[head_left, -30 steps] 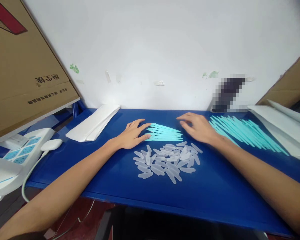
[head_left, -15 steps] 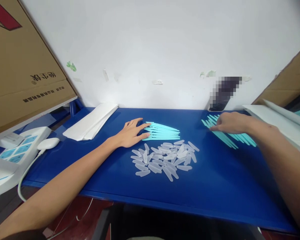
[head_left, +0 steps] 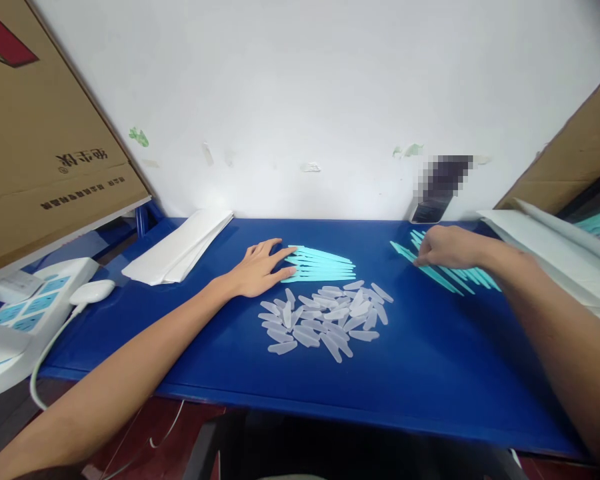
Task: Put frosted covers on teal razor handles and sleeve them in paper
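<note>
My left hand (head_left: 261, 270) lies on the table with fingers spread. Its thumb and forefinger touch the left ends of a fanned row of slim turquoise plastic sticks (head_left: 325, 267). Over at the right, my right hand (head_left: 440, 247) is closed in a pinch on one turquoise stick (head_left: 445, 280), whose tip pokes out to the left of the fingers. More turquoise sticks (head_left: 480, 279) lie in a pile beneath and behind that hand, partly covered by it. In front of the fanned row, many small translucent white blade-shaped pieces (head_left: 325, 320) are scattered in a loose heap.
White folded paper (head_left: 180, 247) lies at the left of the blue table (head_left: 410, 387). A power strip (head_left: 45, 300) with a white plug stands by a cardboard box (head_left: 55, 120). A phone (head_left: 437, 190) leans on the wall; white sheets (head_left: 555, 260) lie at the right.
My right hand has moved slightly left, and a stick at its fingers now lies apart from the pile. My left hand has stayed in place; the whole view has shifted a little.
</note>
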`<state>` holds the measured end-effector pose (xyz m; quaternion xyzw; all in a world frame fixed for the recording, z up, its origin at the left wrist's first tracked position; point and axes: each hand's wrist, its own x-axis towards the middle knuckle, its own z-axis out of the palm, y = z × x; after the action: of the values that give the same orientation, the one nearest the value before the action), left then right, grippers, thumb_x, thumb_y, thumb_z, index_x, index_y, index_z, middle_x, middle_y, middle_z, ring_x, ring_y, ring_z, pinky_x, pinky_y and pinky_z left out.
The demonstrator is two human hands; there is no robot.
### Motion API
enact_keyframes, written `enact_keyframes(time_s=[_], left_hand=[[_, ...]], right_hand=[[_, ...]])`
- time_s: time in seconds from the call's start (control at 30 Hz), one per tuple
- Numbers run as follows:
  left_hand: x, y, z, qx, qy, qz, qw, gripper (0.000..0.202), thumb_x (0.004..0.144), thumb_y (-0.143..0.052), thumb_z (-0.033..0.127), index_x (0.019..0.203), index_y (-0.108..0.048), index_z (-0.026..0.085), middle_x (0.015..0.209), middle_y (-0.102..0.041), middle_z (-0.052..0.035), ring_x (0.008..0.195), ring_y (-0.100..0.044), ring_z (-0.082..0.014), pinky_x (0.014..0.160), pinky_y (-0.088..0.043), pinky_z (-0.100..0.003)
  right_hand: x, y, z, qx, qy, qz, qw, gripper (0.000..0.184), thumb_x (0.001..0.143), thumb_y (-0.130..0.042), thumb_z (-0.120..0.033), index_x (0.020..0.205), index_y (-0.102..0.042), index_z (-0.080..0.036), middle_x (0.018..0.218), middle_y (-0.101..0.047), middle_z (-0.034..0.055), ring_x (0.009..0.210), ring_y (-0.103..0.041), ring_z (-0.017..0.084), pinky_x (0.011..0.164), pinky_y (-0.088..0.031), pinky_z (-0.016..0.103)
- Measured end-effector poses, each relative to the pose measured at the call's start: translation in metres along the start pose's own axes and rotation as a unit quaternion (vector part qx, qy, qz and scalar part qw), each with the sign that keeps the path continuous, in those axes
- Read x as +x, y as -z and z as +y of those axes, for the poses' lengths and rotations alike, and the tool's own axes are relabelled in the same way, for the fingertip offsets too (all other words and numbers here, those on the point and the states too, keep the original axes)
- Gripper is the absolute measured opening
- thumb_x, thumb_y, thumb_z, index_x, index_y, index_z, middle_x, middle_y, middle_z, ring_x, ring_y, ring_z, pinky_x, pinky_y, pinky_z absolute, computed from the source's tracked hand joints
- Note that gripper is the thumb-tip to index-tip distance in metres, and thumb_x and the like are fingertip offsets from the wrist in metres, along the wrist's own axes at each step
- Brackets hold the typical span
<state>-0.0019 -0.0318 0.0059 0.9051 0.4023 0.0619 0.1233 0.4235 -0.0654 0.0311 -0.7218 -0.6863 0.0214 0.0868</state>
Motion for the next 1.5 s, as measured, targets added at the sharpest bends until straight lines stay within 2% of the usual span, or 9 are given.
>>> enact_keyframes(time_s=[0.1,0.3,0.6,0.73,0.87,1.1,1.2,1.33,1.5], left_hand=[[-0.001,0.001,0.002,0.000,-0.002,0.001,1.000,0.069,0.099,-0.028,0.073,0.158,-0.034,0.038,0.165,-0.027,-0.0120,0.151,-0.022,-0.0412,0.118,-0.018,-0.067],[-0.001,0.002,0.006,0.005,0.006,-0.003,1.000,0.070,0.099,-0.028,0.073,0.159,-0.033,0.037,0.165,-0.028,-0.0126,0.152,-0.021,-0.0407,0.117,-0.019,-0.067],[0.001,-0.002,0.003,0.015,0.010,0.004,1.000,0.079,0.097,-0.029,0.076,0.159,-0.032,0.027,0.164,-0.026,-0.0181,0.151,-0.021,-0.0389,0.118,-0.019,-0.065],[0.000,-0.002,0.002,0.003,0.003,0.006,1.000,0.076,0.098,-0.030,0.074,0.161,-0.024,0.032,0.166,-0.024,-0.0158,0.152,-0.019,-0.0389,0.118,-0.019,-0.066],[-0.001,-0.003,0.001,-0.029,-0.005,0.044,0.999,0.073,0.100,-0.032,0.071,0.161,-0.023,0.032,0.163,-0.028,-0.0158,0.147,-0.028,-0.0396,0.116,-0.024,-0.065],[0.002,-0.003,-0.002,-0.091,-0.034,0.216,0.972,0.044,0.103,-0.043,0.045,0.136,-0.058,0.020,0.126,-0.060,-0.0124,0.118,-0.056,-0.0283,0.104,-0.044,-0.047],[0.001,-0.001,-0.002,-0.073,-0.088,0.253,0.961,0.033,0.103,-0.045,0.037,0.110,-0.071,0.018,0.104,-0.065,-0.0085,0.097,-0.059,-0.0233,0.092,-0.048,-0.041],[0.000,0.000,0.004,-0.016,-0.210,0.212,0.954,0.033,0.103,-0.044,0.031,0.096,-0.073,0.016,0.096,-0.065,-0.0095,0.090,-0.059,-0.0215,0.084,-0.049,-0.037],[-0.021,0.014,0.052,-0.019,-0.306,0.246,0.919,0.026,0.101,-0.046,0.025,0.096,-0.071,0.018,0.085,-0.069,-0.0078,0.078,-0.061,-0.0190,0.070,-0.050,-0.034]], right_hand=[[0.005,0.000,-0.022,0.006,0.012,-0.110,0.994,0.015,0.073,-0.076,-0.029,0.061,-0.074,-0.020,0.072,-0.074,0.0087,0.065,-0.066,0.022,0.061,-0.050,0.034],[0.036,-0.027,-0.074,0.090,0.075,-0.029,0.993,0.020,0.081,-0.067,-0.037,0.076,-0.077,-0.021,0.082,-0.078,0.0054,0.076,-0.071,0.023,0.071,-0.054,0.032],[0.056,-0.047,-0.144,0.161,0.200,-0.026,0.966,0.026,0.087,-0.059,-0.040,0.089,-0.074,-0.019,0.081,-0.072,0.0038,0.071,-0.062,0.017,0.066,-0.044,0.030],[0.045,-0.046,-0.145,0.207,0.198,-0.001,0.958,0.028,0.089,-0.057,-0.042,0.090,-0.073,-0.019,0.073,-0.067,0.0021,0.064,-0.056,0.015,0.063,-0.041,0.030],[0.036,-0.044,-0.138,0.156,0.144,0.058,0.975,0.030,0.090,-0.057,-0.042,0.091,-0.075,-0.018,0.068,-0.064,0.0023,0.063,-0.054,0.016,0.065,-0.039,0.031],[0.041,-0.041,-0.148,0.151,0.171,0.087,0.970,0.039,0.094,-0.052,-0.045,0.102,-0.079,-0.018,0.071,-0.068,0.0054,0.067,-0.059,0.019,0.068,-0.041,0.032],[0.038,-0.043,-0.142,0.150,0.151,0.120,0.970,0.037,0.094,-0.050,-0.039,0.102,-0.079,-0.017,0.071,-0.070,0.0056,0.067,-0.060,0.019,0.066,-0.040,0.032],[0.026,-0.050,-0.125,0.138,0.074,0.157,0.975,0.034,0.081,-0.065,-0.051,0.093,-0.080,-0.023,0.073,-0.070,0.0038,0.068,-0.061,0.021,0.060,-0.036,0.032],[0.025,-0.058,-0.112,0.294,0.017,0.164,0.942,0.038,0.086,-0.056,-0.051,0.085,-0.079,-0.021,0.079,-0.073,0.0045,0.076,-0.064,0.022,0.071,-0.045,0.033]])
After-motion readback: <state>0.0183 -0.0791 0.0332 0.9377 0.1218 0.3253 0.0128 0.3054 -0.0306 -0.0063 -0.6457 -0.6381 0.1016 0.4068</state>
